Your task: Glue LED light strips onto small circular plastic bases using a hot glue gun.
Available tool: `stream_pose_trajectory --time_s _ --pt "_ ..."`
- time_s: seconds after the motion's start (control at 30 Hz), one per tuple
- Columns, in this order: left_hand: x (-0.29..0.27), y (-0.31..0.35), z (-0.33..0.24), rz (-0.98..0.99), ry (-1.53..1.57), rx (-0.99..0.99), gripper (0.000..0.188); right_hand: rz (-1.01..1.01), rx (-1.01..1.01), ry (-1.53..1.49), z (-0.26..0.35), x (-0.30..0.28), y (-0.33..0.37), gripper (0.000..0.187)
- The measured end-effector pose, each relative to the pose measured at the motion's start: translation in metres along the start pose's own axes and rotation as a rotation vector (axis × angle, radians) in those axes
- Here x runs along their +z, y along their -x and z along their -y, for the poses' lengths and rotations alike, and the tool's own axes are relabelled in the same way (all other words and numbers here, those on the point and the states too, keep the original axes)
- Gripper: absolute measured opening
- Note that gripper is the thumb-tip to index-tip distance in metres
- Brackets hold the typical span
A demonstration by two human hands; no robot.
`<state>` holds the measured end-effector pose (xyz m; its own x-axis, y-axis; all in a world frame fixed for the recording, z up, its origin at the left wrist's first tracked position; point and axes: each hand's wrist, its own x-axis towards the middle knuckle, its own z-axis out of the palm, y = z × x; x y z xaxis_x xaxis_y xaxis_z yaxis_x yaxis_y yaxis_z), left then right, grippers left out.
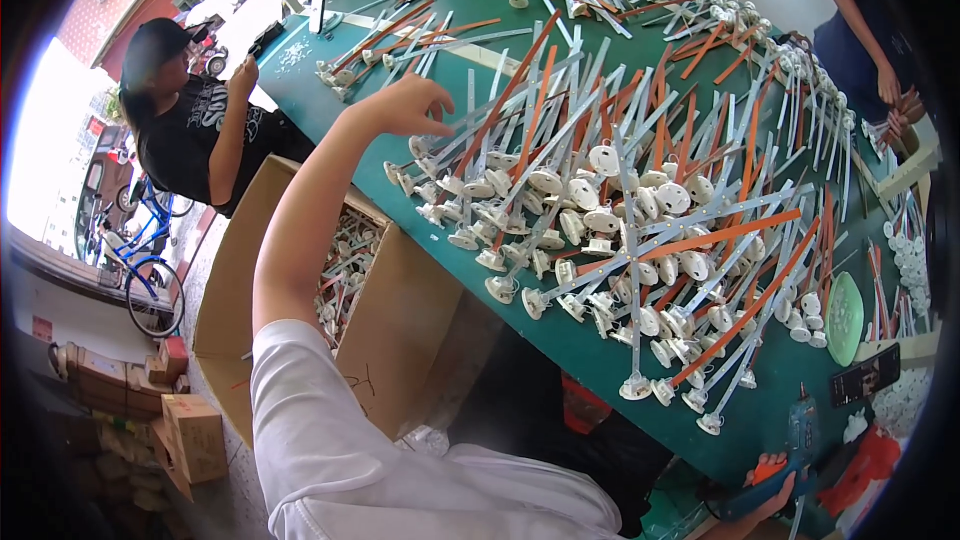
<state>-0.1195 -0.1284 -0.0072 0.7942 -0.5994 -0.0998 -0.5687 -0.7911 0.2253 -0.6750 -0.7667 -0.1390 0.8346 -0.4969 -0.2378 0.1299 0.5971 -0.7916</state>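
My left hand (405, 106) is raised over the table's near left side, fingers apart and curved, holding nothing. It hovers by the upper ends of a heap of long flat strips, silver-grey and orange-brown. White round bases (546, 180) are fixed to many strip ends, clustered along the near edge. At the lower right, my right hand (775, 493) is wrapped round a teal pistol-shaped power tool (803, 430), whose narrow dark tip points up. Its exact kind is unclear. An orange patch shows by the fingers.
An open cardboard box (400, 290) with many small parts stands left of the green table (440, 230). A green dish (845, 318) and a phone (866, 376) lie at right. One person (190, 120) sits at left; another person (872, 50) stands at far right.
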Motion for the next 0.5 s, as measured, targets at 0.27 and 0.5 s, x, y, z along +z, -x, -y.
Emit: stream_pose_trajectory --time_s 0.27,0.5 --pt "-0.027 -0.013 0.083 -0.432 -0.305 -0.634 0.019 -0.186 0.044 0.123 0.004 0.018 0.018 0.055" --pt "0.013 -0.072 0.14 -0.559 -0.552 -0.484 0.021 -0.385 0.006 0.278 0.002 0.034 0.015 0.051"
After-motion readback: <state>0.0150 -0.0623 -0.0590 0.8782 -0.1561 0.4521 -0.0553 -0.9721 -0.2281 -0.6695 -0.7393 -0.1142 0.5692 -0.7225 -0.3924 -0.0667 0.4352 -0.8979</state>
